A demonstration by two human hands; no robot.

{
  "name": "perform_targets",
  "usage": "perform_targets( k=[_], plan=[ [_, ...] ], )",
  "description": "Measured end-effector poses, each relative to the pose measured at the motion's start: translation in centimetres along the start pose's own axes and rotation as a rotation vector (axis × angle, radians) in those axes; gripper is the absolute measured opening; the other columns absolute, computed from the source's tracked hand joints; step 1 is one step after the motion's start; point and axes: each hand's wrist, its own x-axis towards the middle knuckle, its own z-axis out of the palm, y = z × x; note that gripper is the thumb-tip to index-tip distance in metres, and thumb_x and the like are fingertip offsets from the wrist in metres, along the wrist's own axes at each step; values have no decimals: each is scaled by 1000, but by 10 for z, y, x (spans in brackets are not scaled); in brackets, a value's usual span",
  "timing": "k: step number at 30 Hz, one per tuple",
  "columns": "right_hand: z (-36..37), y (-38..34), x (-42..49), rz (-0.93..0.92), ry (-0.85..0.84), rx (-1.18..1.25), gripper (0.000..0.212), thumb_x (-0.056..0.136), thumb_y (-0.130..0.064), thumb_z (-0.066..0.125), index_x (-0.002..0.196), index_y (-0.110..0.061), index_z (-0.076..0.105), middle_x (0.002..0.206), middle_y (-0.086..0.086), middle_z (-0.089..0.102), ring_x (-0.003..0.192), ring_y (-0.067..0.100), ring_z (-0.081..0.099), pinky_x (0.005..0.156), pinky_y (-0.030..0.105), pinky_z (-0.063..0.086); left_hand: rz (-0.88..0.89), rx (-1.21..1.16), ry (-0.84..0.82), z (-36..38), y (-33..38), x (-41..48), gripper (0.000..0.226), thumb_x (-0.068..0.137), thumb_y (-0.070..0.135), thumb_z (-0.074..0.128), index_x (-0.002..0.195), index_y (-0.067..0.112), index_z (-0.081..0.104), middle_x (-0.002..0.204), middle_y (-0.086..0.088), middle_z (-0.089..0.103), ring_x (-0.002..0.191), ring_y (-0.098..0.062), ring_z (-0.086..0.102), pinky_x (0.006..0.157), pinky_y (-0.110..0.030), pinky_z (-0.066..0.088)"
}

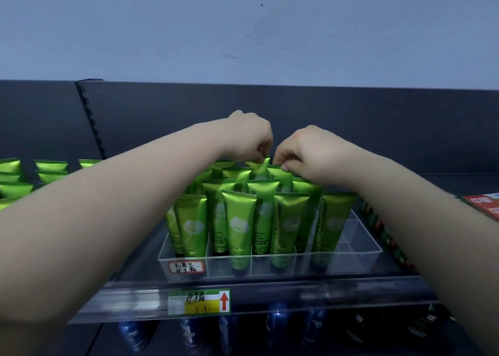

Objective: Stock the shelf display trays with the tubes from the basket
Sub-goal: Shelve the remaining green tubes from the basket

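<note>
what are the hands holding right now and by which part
The left hand pinches a tilted green tube by its flat top edge; the right hand pinches the neighbouring tube the same way.

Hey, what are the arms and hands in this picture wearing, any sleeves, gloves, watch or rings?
Nothing that shows. The left forearm and right forearm are bare to the frame edges, with no sleeve or cuff in view. The left hand and right hand wear no gloves; no watch or bracelet sits on either wrist. The fingers are mostly hidden, so rings cannot be ruled out.
</note>
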Motion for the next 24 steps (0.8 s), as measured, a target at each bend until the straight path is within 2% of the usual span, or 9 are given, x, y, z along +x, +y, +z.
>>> perform_targets(
  k=[2,5,6,8,12,15,17,20,24],
  plan=[
    [1,1,-1,-5,2,16,22,89,-17,58,105,-27,70,101,-6,69,95,17,60,83,35,50,15,55,19,1,0,0,5,84,24,64,83,29,66,63,18,44,73,-13,42,77,-31,26],
    [2,1,-3,-9,17,34,21,89,-18,58,104,-27,70,96,-7,69,91,17,60,82,35,50,23,94,36,5,2,1,23,82,23,63,62,29,54,55,16,41,59,-7,35,75,-32,26],
    [2,1,-3,-9,23,37,21,89,-18,58,104,-28,70,95,-7,68,91,17,60,82,35,50,26,83,44,5,2,1,20,82,23,63,64,29,57,55,17,41,58,-6,35,76,-32,27],
    [3,1,-4,-6,29,45,21,89,-19,58,104,-29,69,92,-9,67,91,16,60,82,35,50,21,55,44,5,2,0,4,84,26,64,83,29,67,58,18,42,67,-11,41,78,-32,27],
    [2,1,-6,-13,29,67,22,89,-20,58,107,-29,68,83,-14,60,89,14,59,81,34,50,2,-15,32,-3,-3,-11,18,84,33,66,101,29,68,78,17,58,83,-12,47,80,-30,29],
    [-7,1,-8,-36,71,91,21,88,-20,60,106,-29,68,83,-15,62,87,12,61,80,33,50,-37,-97,77,-17,-18,-28,22,82,34,68,104,30,68,97,12,67,91,-12,56,84,-30,39],
    [-14,-1,-8,-61,117,117,22,88,-20,61,107,-28,68,85,-18,61,88,9,61,81,29,49,-62,-174,83,-25,-34,-42,18,82,33,69,99,30,70,92,15,68,86,-8,58,81,-27,43],
    [-19,-14,-2,-119,155,140,21,88,-21,62,107,-28,69,83,-22,57,88,4,58,79,24,44,-111,-246,19,-28,-54,-60,12,81,33,70,93,31,71,78,26,62,79,2,59,70,-21,41],
    [-12,-42,16,-184,97,115,18,87,-21,64,104,-26,70,86,-14,63,87,10,59,81,31,48,-102,-218,-85,-14,-58,-64,8,80,32,72,88,28,72,72,22,63,73,2,58,63,-15,41]
  ],
)
